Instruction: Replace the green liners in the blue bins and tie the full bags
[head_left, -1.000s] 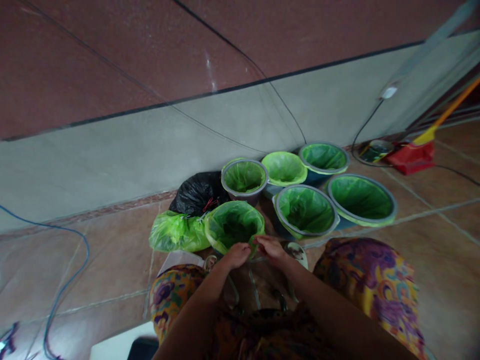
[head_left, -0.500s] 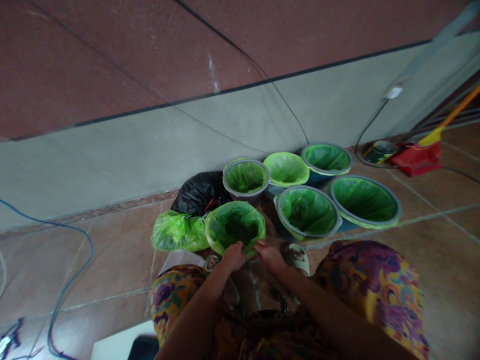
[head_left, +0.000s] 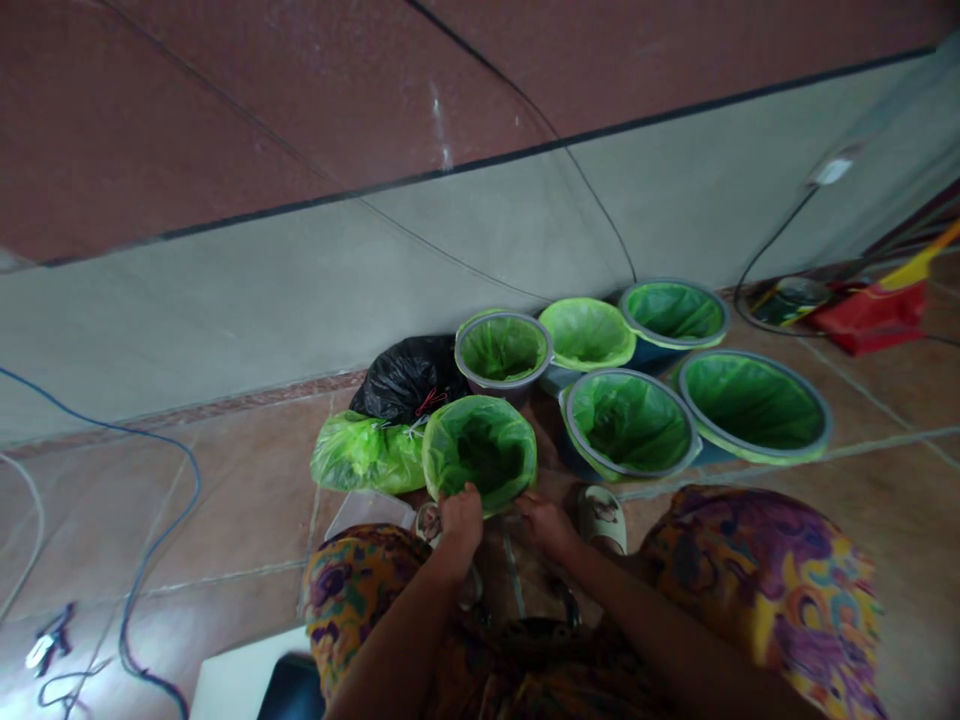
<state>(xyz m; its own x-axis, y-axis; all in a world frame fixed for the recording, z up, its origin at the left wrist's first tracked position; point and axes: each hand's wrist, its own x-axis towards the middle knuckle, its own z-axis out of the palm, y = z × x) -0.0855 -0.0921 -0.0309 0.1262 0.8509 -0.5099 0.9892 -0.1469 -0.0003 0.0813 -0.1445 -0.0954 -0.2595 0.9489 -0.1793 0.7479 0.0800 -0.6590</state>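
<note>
A green bin liner (head_left: 480,415) is spread over a round bin in front of my knees, its edge folded outward over the rim. My left hand (head_left: 460,518) is closed on the liner at the near left of the rim, fingertips over the edge. At the near right, my right hand (head_left: 546,524) pinches the same liner's edge. The bin under it is mostly hidden by the plastic. Just left lie a full, tied green bag (head_left: 366,452) and a tied black bag (head_left: 409,378).
Behind and right stand several lined bins, among them a grey-rimmed bin (head_left: 632,470) and a larger bin (head_left: 754,452). A red dustpan (head_left: 874,315) lies far right. A blue cable (head_left: 196,470) runs over the tiles at left. A clear plastic container (head_left: 369,512) sits by my left foot.
My left hand has shifted left along the liner's rim, and my right hand stays at the near right edge, so the hands are farther apart. The whole view has shifted slightly.
</note>
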